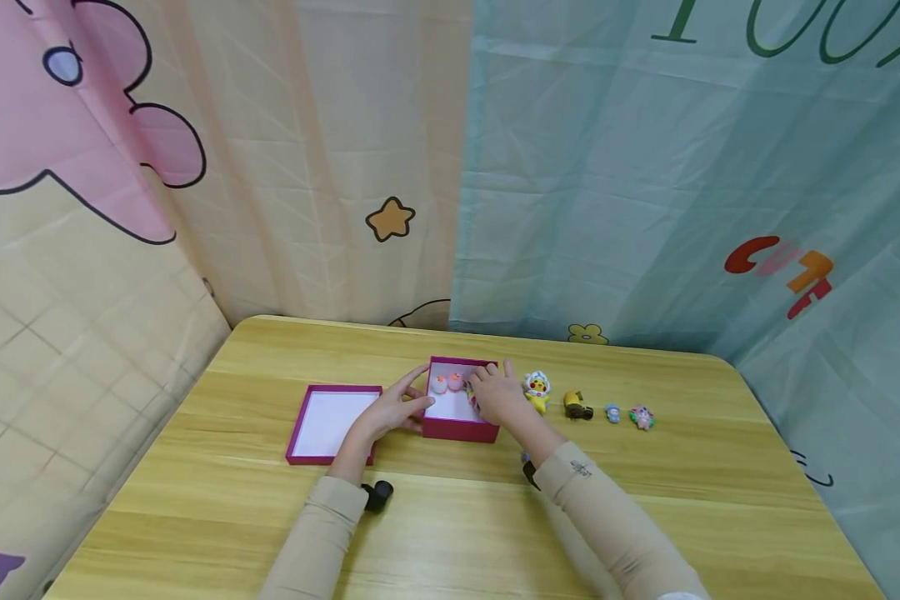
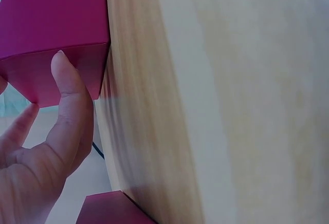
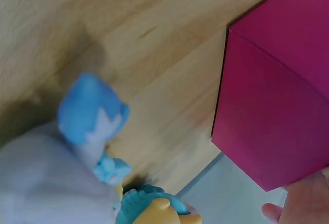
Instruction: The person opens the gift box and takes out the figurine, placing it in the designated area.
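Observation:
A magenta box (image 1: 461,430) with a white inside stands open-topped on the table. Two small pink-and-white round toys (image 1: 447,383) sit in its back left part. My left hand (image 1: 393,408) rests against the box's left side, fingers spread; in the left wrist view its thumb (image 2: 64,75) touches the wall. Over the box's right half, my right hand (image 1: 497,396) reaches inside and holds a small colourful toy figure (image 1: 472,395), mostly hidden by the fingers. Just right of that hand lies a yellow toy figure with a white hood (image 1: 537,390).
A magenta lid (image 1: 333,425), white side up, lies left of the box. Rightward are a yellow-and-dark toy (image 1: 576,406), a small blue figure (image 1: 613,412) and a pink-green figure (image 1: 642,417). A blue-headed figure (image 3: 92,111) stands near my right wrist. Curtains hang behind the table.

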`<state>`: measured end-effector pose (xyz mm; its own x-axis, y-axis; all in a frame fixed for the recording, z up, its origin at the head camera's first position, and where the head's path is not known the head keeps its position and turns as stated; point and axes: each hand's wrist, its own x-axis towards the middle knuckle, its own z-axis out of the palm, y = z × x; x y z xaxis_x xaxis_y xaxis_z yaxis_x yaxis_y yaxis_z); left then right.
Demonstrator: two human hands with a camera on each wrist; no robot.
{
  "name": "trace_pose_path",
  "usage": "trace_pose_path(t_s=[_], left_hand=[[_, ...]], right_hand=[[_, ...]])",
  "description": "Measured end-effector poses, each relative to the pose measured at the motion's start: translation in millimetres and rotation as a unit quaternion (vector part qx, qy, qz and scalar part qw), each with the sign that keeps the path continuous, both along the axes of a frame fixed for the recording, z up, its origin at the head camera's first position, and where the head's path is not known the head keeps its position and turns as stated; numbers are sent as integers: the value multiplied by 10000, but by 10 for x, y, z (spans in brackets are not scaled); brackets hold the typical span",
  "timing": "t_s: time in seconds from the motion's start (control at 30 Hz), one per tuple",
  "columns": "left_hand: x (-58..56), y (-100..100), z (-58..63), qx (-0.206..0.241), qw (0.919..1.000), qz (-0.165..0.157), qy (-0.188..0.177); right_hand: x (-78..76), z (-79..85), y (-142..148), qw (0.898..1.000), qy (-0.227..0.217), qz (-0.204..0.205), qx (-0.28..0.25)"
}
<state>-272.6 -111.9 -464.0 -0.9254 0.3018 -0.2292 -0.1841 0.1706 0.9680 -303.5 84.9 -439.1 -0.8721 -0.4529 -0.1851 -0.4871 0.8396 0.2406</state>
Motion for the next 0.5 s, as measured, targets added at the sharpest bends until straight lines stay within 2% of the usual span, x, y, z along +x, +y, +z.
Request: trace_pose_path(t_s=[0.27, 0.5], left_hand=[[-7, -1, -1, -116, 9999, 4, 25], [10, 17, 37, -3, 9999, 110, -85]], right_hand=[[25, 3, -5, 10000, 61, 4, 14], [34, 2, -24, 9998, 11, -46, -204]])
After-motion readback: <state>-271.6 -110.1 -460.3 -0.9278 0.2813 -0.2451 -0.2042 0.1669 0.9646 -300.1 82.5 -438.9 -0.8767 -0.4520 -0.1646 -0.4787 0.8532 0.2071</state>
